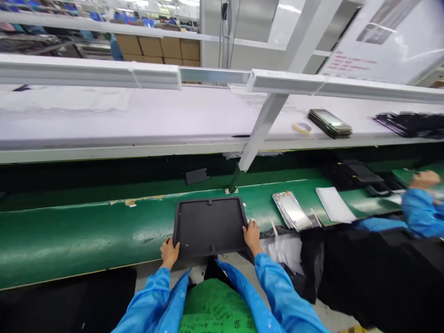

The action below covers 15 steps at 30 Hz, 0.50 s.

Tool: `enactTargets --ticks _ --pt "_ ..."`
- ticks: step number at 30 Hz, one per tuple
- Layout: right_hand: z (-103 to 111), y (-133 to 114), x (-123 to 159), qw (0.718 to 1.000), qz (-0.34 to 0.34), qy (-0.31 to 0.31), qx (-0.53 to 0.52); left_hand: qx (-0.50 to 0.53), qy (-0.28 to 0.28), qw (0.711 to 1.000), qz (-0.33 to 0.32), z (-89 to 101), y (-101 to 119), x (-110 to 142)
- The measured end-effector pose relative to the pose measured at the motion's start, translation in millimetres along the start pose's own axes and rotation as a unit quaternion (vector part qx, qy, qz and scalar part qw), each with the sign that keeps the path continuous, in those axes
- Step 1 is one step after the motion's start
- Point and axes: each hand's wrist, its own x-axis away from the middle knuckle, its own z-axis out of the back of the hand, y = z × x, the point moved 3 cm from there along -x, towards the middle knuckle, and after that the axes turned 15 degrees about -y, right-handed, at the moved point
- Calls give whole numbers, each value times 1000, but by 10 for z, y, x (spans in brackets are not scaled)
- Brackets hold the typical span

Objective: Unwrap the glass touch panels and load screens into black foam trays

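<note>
A shallow black tray (pixel 211 226) with a raised rim lies at the front edge of the green bench, its near side overhanging toward my body. My left hand (pixel 169 253) grips its near left corner, and my right hand (pixel 252 236) grips its right side. The tray's inside is bare apart from a small pale speck near the left. To the right of my right hand lies a stack of flat panels (pixel 292 210) with a shiny face. Farther right is a white flat sheet or stack (pixel 335 204).
Behind the green bench (pixel 86 231) runs a raised white shelf (pixel 166 120) with a tape roll (pixel 301 127) and stacked panels (pixel 329 123). A slanted white post (pixel 263 125) rises ahead. A co-worker's hand (pixel 425 179) is at the far right, near black parts (pixel 362 173).
</note>
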Motion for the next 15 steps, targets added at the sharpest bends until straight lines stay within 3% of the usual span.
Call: enactTargets --ticks 3,6,10,12,15 --pt "15 -612 -413 985 171 -14 32 -3 20 1000 9 -81 56 21" --pt "35 -1549 -1071 944 312 -89 54 6 45 999 14 -128 71 -38" --pt "57 -2644 -2116 931 310 -161 104 54 91 994 24 -181 47 -121" --pt "55 -3008 -2503 929 300 -181 115 103 108 988 40 -200 12 -73" --pt "47 -3387 -2859 909 347 -198 116 174 125 976 41 -207 -39 119"
